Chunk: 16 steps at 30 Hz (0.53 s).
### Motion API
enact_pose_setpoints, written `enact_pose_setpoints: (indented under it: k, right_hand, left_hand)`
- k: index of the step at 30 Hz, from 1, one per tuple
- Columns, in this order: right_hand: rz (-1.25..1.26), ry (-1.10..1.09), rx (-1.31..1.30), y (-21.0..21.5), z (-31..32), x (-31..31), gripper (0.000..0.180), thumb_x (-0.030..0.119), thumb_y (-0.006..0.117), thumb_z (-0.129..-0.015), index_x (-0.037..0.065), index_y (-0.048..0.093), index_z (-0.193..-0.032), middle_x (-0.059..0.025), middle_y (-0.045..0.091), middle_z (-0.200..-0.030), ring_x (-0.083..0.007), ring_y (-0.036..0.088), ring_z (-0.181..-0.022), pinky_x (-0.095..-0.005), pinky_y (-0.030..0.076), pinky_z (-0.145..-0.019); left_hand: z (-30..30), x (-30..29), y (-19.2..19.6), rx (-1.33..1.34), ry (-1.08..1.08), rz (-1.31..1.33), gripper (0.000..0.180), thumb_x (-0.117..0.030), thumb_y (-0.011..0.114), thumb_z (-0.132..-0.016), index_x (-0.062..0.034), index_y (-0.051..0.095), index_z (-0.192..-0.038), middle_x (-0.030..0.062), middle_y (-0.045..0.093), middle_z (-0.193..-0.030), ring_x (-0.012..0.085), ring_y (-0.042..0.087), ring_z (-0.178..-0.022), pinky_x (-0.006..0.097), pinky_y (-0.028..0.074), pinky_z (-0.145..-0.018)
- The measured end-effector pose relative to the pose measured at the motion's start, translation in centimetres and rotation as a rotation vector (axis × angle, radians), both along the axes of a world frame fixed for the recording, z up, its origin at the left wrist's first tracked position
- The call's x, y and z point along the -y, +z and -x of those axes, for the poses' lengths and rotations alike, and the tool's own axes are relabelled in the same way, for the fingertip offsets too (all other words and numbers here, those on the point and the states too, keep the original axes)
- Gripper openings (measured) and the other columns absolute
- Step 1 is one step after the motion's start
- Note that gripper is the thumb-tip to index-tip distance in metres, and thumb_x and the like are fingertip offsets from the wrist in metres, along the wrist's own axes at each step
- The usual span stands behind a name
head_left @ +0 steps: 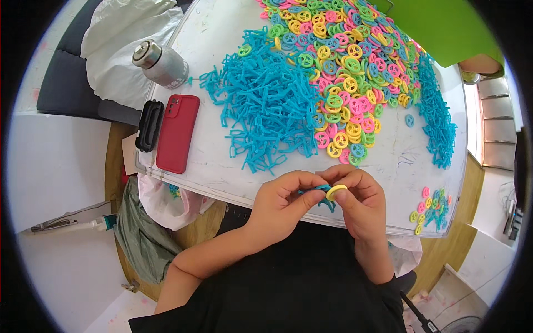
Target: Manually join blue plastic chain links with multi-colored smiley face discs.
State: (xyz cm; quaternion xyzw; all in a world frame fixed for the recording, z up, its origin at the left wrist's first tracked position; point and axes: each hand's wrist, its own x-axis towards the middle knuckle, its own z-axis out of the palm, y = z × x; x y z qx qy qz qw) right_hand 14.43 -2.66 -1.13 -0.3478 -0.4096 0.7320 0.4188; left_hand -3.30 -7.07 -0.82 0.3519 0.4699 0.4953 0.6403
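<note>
Both hands meet over the table's near edge. My left hand [277,208] pinches a blue plastic frame-like piece [327,205] between thumb and fingers; part of it is hidden. My right hand [365,205] grips a small yellow spoked wheel [336,192], its thumb on the rim, and the wheel touches or lies right beside the blue piece. Ahead of the hands spreads a heap of like blue plastic pieces [269,100]. A large heap of pink, yellow, green and blue wheels [350,83] adjoins it on the right.
A red phone [177,133], a black open case [149,126] and a metal bottle [161,64] stand or lie at left on the white table [388,166]. Another blue heap [436,116] runs along the right edge. A small mixed pile [437,211] sits at near right.
</note>
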Motion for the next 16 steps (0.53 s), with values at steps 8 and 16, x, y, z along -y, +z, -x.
enact_pose_setpoints:
  k: [8,16]
  right_hand:
    - [0.029,-0.004,0.013,0.8,0.6,0.2,0.012,0.009,0.068,-0.092,0.0,0.061,-0.095,-0.0162,0.067,-0.106,-0.0201,0.063,-0.097,-0.0343,0.05,-0.089]
    - [0.07,-0.034,0.095,-0.1,0.4,0.1,0.014,0.012,0.063,-0.096,0.0,0.058,-0.102,-0.0161,0.068,-0.105,-0.0211,0.065,-0.097,-0.0348,0.05,-0.09]
  left_hand:
    - [-0.1,0.3,-0.8,-0.174,0.041,-0.179,0.016,-0.003,0.069,-0.091,-0.0013,0.068,-0.107,0.0071,0.071,-0.09,0.0134,0.067,-0.083,0.028,0.053,-0.074]
    - [-0.4,0.2,-0.9,-0.674,0.122,-0.477,0.034,-0.006,0.076,-0.083,-0.0134,0.066,-0.114,0.011,0.072,-0.101,0.0264,0.07,-0.088,0.035,0.055,-0.072]
